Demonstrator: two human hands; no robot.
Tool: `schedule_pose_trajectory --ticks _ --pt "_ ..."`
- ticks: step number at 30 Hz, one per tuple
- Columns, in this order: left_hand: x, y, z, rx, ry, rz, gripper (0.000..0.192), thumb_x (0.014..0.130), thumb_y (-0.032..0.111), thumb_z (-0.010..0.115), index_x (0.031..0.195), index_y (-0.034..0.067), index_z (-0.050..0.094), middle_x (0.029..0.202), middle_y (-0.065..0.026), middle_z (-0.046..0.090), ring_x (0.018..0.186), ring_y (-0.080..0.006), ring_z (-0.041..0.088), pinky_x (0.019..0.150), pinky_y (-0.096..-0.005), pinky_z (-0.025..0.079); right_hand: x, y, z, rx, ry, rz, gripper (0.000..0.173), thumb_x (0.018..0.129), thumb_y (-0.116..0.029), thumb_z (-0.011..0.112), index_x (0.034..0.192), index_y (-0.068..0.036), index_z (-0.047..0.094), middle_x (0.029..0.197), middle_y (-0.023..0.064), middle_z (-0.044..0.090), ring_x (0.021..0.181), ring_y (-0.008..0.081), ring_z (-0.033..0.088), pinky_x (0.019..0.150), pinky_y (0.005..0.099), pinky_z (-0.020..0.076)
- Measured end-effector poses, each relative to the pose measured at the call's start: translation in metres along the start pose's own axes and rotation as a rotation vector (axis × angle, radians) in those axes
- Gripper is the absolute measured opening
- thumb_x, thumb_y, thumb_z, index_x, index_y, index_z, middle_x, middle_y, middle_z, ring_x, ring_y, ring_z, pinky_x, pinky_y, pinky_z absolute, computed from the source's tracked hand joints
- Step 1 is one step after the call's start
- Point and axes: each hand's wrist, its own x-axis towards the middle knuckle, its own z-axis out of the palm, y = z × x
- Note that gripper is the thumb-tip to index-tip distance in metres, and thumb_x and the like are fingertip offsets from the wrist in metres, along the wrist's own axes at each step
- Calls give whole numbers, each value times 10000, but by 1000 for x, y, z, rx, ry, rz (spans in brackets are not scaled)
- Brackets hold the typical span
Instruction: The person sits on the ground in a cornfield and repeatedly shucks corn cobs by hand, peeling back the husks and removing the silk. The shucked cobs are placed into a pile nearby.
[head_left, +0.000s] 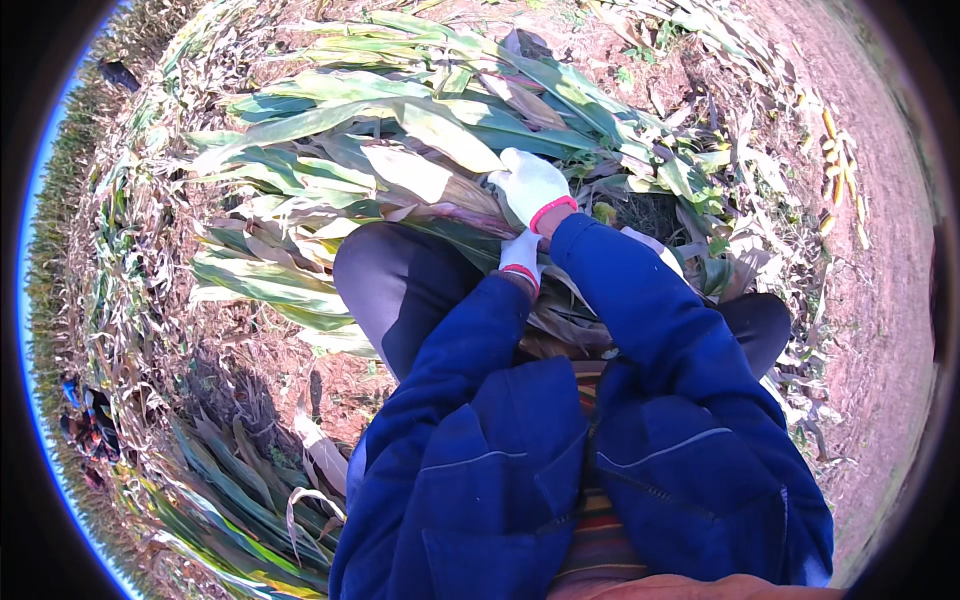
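Observation:
Cut corn stalks (442, 199) with green and dry, pale leaves lie in a heap before me and across my bent legs. My right hand (534, 186), in a white knit glove with a red cuff, has its fingers curled in at the end of a broad pale corn leaf (442, 135). Just below it, my left hand (520, 253), gloved alike, is down among the stalks over my lap. Its fingers are mostly hidden, so its grip cannot be made out.
Husked yellow corn cobs (838, 161) lie piled at the right, by a bare dirt strip (885, 300). More cut corn stalks (247, 495) lie at the lower left. Standing corn (49, 247) lines the far left, where people (94, 427) show small and unclear.

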Motion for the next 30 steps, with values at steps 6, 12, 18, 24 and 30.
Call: schedule_pose_trajectory --ticks 6,12,18,24,30 --pt "-59 70 53 -209 -1 -182 248 886 112 740 1113 38 671 1064 -134 693 980 -293 670 876 -461 554 -55 146 -27 -99 -11 639 433 931 -400 630 1197 -63 691 1126 226 719 1080 416 674 933 504 526" --pt "-45 55 41 -219 5 -275 208 902 95 689 1098 27 670 1092 -140 706 993 -301 681 937 -470 549 -150 197 -14 -276 -324 738 454 938 -419 610 1218 -73 698 1196 213 715 1155 386 670 1000 494 519" --pt "-44 56 33 -261 -110 -269 219 878 70 657 1089 13 664 1043 -149 716 972 -311 682 960 -459 539 -145 202 -31 -282 -417 737 562 942 -523 565 1206 -52 722 1241 213 701 1161 383 667 1006 482 510" --pt "-51 64 38 -285 -106 -332 220 881 20 626 1100 -2 622 1052 -148 687 982 -309 665 959 -448 531 -127 114 -68 -274 -76 414 445 865 -432 704 1109 -61 708 1053 173 715 1017 365 695 892 486 551" --pt "-53 61 30 -206 -174 -292 238 931 65 594 1151 -10 641 1115 -166 694 1047 -330 663 978 -455 526 -118 83 -30 -302 -477 276 748 694 -561 837 1213 -55 653 1213 175 697 1139 325 685 983 448 531"
